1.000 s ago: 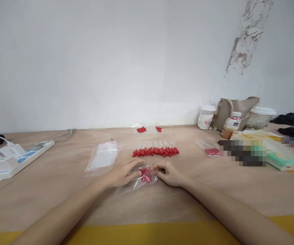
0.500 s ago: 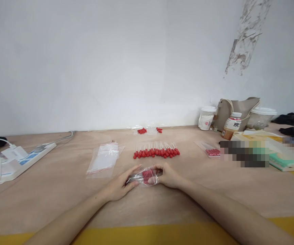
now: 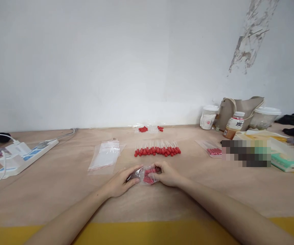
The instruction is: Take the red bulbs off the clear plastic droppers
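A clear plastic bag [image 3: 139, 174] with red-tipped sticks [image 3: 149, 176] inside lies between my hands, close to the table top. My left hand [image 3: 120, 182] is closed around its left end, thumb in front and fingers behind. At the other end, my right hand [image 3: 167, 174] pinches the bag beside the red tips. Glare on the plastic hides part of the contents. Just beyond my hands, several loose red-tipped sticks [image 3: 158, 150] lie in a row, red ends toward me. Flat clear zip bags [image 3: 107, 154] are stacked to the left of them.
On the right lies a bag with red-tipped sticks [image 3: 214, 151]. Small red pieces [image 3: 143, 129] on clear plastic sit near the wall. A lidded cup [image 3: 209, 119], a bottle [image 3: 234, 126] and a grey bag [image 3: 249, 105] stand back right. A power strip [image 3: 29, 157] with cables is left.
Both hands stay on the bag. The red tips inside have tilted and spread, and the sticks' shafts show less clearly through the plastic. The whole view has shifted slightly.
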Available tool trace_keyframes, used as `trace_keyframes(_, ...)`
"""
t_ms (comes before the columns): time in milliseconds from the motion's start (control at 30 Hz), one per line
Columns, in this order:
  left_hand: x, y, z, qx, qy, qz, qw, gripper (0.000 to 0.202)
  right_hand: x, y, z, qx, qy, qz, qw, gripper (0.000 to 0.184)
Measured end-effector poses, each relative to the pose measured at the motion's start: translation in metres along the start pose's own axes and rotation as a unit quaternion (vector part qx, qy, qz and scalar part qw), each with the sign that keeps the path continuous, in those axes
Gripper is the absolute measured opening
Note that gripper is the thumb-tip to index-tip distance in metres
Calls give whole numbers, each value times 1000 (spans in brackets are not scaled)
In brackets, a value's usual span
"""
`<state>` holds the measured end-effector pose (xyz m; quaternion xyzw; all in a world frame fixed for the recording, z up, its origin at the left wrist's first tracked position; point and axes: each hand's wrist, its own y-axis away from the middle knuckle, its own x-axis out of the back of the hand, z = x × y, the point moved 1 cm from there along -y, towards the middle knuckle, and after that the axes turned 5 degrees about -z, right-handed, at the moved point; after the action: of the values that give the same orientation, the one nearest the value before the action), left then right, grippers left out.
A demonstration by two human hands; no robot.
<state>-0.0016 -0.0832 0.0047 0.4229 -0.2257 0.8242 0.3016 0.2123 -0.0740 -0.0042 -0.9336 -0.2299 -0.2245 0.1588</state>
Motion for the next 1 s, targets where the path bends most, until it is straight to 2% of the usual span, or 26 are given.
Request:
trace_keyframes(100, 0, 0, 0, -4, 3, 1, 1000, 46, 0, 0, -2, 8, 12, 16, 1000, 19)
trace_keyframes(267, 1, 0, 1, -3, -5, 10, 1000, 45, 8, -1, 5, -3, -141, -3, 990, 21)
trace_keyframes(433, 3, 1, 1, 1, -26, 4, 1000, 42, 22, 3, 13, -106, -296, 13, 949, 28)
trace_keyframes(567, 2, 1, -1, 6, -38, -1, 999, 42, 27, 7, 16, -125, -381, -17, 916, 32)
trace_keyframes(667, 2, 2, -2, 4, -37, 2, 999, 42, 33, 8, 18, -114, -405, -63, 905, 35)
trace_keyframes(767, 3, 3, -3, 2, -38, 5, 999, 41, 53, 11, 18, -109, -362, -93, 921, 32)
trace_keyframes(833, 5, 4, -2, 1, -40, 1, 999, 41, 75, 15, 19, -103, -324, -84, 937, 28)
trace_keyframes(933, 9, 5, 0, -5, -48, -9, 999, 42, 114, 22, 21, -78, -308, -19, 948, 23)
trace_keyframes(1000, 10, 5, 0, -3, -56, -14, 998, 42, 134, 24, 24, -50, -313, 79, 945, 22)
